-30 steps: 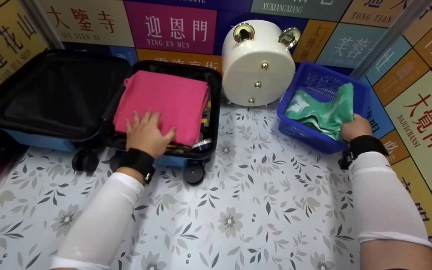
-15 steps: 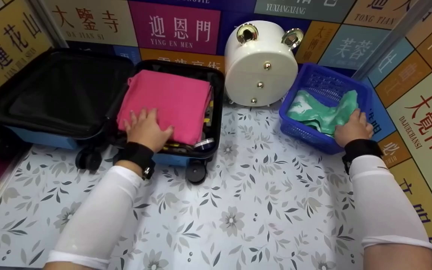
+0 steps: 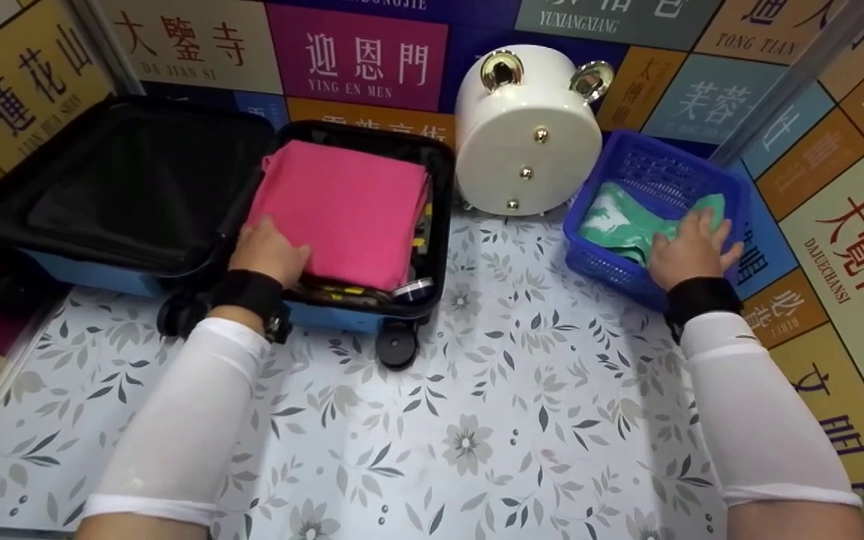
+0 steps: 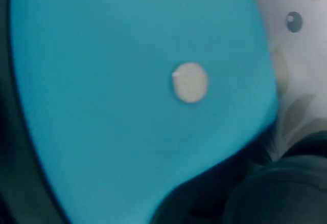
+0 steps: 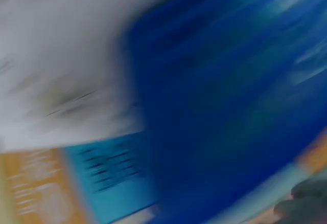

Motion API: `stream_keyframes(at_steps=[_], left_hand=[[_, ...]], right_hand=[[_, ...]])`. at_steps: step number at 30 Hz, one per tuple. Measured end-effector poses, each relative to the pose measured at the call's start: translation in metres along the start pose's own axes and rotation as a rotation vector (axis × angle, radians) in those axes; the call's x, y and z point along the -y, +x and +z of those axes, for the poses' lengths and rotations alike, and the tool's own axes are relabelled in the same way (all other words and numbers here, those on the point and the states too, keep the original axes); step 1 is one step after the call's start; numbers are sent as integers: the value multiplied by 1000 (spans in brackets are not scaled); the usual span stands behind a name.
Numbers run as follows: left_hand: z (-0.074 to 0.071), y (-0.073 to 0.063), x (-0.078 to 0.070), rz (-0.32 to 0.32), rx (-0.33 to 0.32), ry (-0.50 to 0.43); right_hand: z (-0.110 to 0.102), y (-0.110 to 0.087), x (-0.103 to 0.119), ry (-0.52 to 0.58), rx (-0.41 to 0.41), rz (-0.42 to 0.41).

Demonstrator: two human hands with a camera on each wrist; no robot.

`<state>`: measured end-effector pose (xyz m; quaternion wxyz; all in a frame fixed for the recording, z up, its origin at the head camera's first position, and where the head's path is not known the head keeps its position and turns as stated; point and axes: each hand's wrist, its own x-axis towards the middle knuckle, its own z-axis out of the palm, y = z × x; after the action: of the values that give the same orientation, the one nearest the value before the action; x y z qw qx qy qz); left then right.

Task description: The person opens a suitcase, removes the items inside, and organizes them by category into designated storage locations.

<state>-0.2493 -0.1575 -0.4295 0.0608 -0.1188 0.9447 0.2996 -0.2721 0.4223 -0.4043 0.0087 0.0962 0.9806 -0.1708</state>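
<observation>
A folded pink cloth (image 3: 346,206) lies in the right half of an open suitcase (image 3: 334,319). My left hand (image 3: 267,251) rests at the cloth's front left corner, thumb stretched to the right; its fingertips are partly hidden. My right hand (image 3: 693,251) is over the front right of a blue plastic basket (image 3: 606,276), fingers spread. Beneath and beside it a green and white cloth (image 3: 616,217) lies crumpled in the basket. The left wrist view shows only the suitcase's blue shell (image 4: 117,116) and a dark wheel (image 4: 286,193). In the right wrist view the basket (image 5: 204,111) is blurred.
A white rounded box (image 3: 526,150) with gold ears and knobs stands between suitcase and basket. The suitcase's black-lined other half (image 3: 132,187) lies open at left. A small round tin (image 3: 412,289) sits by the pink cloth. Printed panels (image 3: 361,56) wall the back and sides.
My right hand has let go of the green cloth's raised edge and moved left over the basket, fingers spreading; the cloth has sunk. My left hand has slid left to the pink cloth's corner.
</observation>
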Motion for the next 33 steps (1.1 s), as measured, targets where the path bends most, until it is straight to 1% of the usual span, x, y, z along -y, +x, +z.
stream_keyframes(at_steps=[2,4,5,7,10,12,14,15,17,19,21,22,24,26,32,33], left_hand=[[-1,3,0,-12,15,4],[-2,6,1,-28,25,7],[-3,8,1,-37,30,11],[-5,11,2,-45,41,23],[-7,14,2,-50,52,29],[-8,15,4,-39,66,59],[-9,16,5,-20,94,103],[-9,16,5,-9,112,125],[-9,16,6,22,149,175],[-8,16,6,41,181,200],[-7,16,7,51,206,211],[-6,16,7,53,212,215],[-5,16,7,65,225,221],[-4,15,7,67,233,220],[-3,13,7,25,228,176],[-3,13,7,23,224,168]], right_hand=[[6,-8,36,71,-69,-79],[13,-17,75,164,-95,-174],[17,-22,95,215,-91,-216],[26,-32,130,332,-52,-290],[44,-48,177,511,61,-342],[58,-56,206,640,153,-345],[72,-61,230,781,246,-316],[80,-63,241,859,291,-289],[93,-64,259,991,385,-209],[104,-63,272,1069,455,-123],[114,-60,282,1108,501,-53],[118,-59,285,1110,518,-32],[126,-56,289,1104,534,-3],[131,-55,292,1091,543,9],[135,-53,299,934,538,13],[136,-53,300,922,542,19]])
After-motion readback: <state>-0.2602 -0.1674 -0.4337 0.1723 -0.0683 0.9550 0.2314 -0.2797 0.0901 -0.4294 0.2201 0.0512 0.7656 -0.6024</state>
